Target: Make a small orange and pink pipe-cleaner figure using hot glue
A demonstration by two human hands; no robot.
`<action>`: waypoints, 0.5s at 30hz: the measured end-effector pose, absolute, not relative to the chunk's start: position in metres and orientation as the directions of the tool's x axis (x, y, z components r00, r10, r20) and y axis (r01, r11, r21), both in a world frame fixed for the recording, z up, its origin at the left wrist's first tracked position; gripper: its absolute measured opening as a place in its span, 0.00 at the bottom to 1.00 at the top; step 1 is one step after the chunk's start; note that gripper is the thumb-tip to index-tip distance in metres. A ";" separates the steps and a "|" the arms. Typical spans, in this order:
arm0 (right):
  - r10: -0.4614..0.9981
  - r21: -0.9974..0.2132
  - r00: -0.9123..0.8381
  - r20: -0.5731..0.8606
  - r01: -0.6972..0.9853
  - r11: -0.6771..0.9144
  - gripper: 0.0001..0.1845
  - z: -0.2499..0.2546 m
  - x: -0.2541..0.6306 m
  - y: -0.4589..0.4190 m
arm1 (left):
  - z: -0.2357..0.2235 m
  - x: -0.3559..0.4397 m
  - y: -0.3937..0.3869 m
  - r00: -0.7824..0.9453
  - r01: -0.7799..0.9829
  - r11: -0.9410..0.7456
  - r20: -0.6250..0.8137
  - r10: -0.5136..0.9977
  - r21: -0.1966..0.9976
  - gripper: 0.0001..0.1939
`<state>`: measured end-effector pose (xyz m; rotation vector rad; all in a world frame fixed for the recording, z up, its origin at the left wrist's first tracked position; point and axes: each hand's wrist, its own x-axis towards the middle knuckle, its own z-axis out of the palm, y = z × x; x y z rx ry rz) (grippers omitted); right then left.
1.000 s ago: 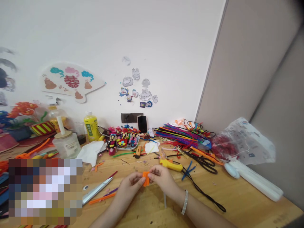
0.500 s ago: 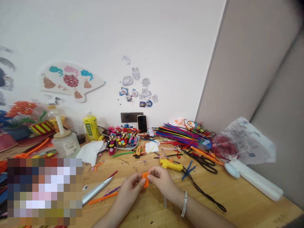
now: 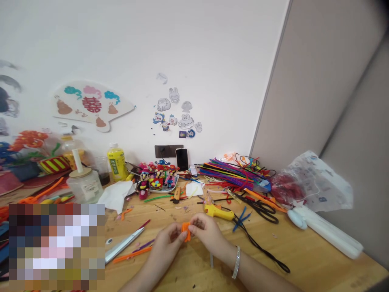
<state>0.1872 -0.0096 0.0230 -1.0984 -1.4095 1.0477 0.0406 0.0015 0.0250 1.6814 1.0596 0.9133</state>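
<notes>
In the lower middle of the frame I hold a small orange piece (image 3: 186, 232) between my two hands, its strands side by side. My left hand (image 3: 165, 240) comes in from the lower left, with thumb and fingers clamped on the piece's left side. My right hand (image 3: 209, 234) comes in from the lower right, thumb and forefinger pinched together on its upper right edge. A sparkling bracelet (image 3: 236, 261) circles my right wrist. I cannot tell whether the piece touches the wooden table (image 3: 319, 259).

Just beyond my right hand lies a yellow glue gun (image 3: 219, 211), and a blue cross of fuzzy sticks (image 3: 241, 219) is to the right of it. Left of my left hand, a metal blade (image 3: 125, 244) slants across the table, its near end hidden by a blurred patch at the lower left. An orange stick (image 3: 130, 254) lies near it, partly behind my left wrist.

In the middle of the frame, small colourful dolls (image 3: 158, 177) stand crowded together, with a phone (image 3: 182, 159) propped upright against the wall to their right. Right of the phone lies a thick bundle of coloured sticks (image 3: 226, 172).
</notes>
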 end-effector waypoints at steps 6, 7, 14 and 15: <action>0.947 -0.892 -0.073 0.312 0.321 0.319 0.04 0.027 0.195 -0.007 | 0.032 0.040 0.004 0.278 0.123 -0.130 0.092 0.956 0.984 0.14; 0.934 -0.838 -0.079 0.347 0.421 0.347 0.06 0.028 0.198 -0.006 | 0.033 0.038 0.005 0.252 0.078 -0.098 0.076 0.965 0.992 0.14; 0.849 -0.359 -0.363 0.385 0.788 0.500 0.08 0.028 0.204 -0.009 | 0.037 0.026 0.017 0.123 -0.231 0.038 -0.009 0.992 0.972 0.15; 0.844 -0.323 -0.374 0.386 0.802 0.503 0.08 0.026 0.204 -0.009 | 0.038 0.026 0.017 0.114 -0.261 0.044 -0.015 0.993 0.964 0.16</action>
